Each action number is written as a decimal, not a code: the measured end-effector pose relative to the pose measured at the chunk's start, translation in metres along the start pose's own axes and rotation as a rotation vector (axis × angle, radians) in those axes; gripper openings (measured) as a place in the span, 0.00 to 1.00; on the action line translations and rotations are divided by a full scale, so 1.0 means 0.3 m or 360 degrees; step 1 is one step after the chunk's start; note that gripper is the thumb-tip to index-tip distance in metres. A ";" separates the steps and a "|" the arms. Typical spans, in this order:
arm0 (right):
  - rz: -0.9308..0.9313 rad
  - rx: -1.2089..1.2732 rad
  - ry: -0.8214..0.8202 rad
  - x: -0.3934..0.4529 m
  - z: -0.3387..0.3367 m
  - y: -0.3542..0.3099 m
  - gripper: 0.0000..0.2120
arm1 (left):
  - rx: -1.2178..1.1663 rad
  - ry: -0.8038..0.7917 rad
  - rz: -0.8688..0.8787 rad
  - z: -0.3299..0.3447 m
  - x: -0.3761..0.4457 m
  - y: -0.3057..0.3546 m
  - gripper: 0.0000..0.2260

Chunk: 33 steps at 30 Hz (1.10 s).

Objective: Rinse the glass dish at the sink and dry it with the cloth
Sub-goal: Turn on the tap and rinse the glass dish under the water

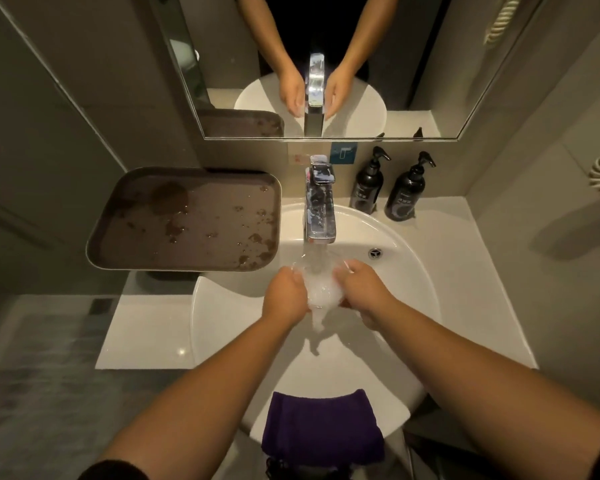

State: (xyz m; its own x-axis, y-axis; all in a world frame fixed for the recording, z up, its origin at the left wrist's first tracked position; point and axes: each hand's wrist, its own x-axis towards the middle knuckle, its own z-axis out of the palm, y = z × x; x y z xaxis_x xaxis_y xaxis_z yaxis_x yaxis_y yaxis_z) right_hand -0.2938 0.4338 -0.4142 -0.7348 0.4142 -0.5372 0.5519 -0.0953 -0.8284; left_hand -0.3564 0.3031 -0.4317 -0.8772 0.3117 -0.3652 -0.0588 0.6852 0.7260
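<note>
The rinse is under way: the left hand (284, 292) and right hand (359, 289) each keep a grip on the glass dish (321, 282) under the running tap (320, 216), so next comes fetching the purple cloth (321, 427) from the sink (413, 271) rim.

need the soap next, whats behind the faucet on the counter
Two dark pump bottles stand behind and right of the faucet, against the wall. A small blue sign is on the wall behind it. Their labels are unreadable.
</note>
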 end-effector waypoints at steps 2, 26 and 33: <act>0.0001 0.0091 0.0197 -0.008 0.029 0.010 0.10 | -0.0164 0.0100 -0.0039 0.035 -0.021 -0.004 0.14; 0.0064 -0.0444 -0.0558 0.024 -0.029 -0.022 0.08 | 0.0477 -0.0614 0.0252 -0.103 0.045 0.039 0.13; -0.0143 0.0050 0.0293 0.004 0.044 0.037 0.08 | -0.0221 0.0072 -0.0107 0.012 0.004 0.011 0.11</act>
State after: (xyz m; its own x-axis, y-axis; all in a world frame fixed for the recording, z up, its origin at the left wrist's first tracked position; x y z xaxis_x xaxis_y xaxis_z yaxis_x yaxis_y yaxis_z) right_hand -0.2937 0.4213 -0.4260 -0.6942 0.5807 -0.4253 0.4730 -0.0774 -0.8776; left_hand -0.3560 0.3081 -0.4317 -0.8894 0.2362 -0.3914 -0.1805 0.6050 0.7755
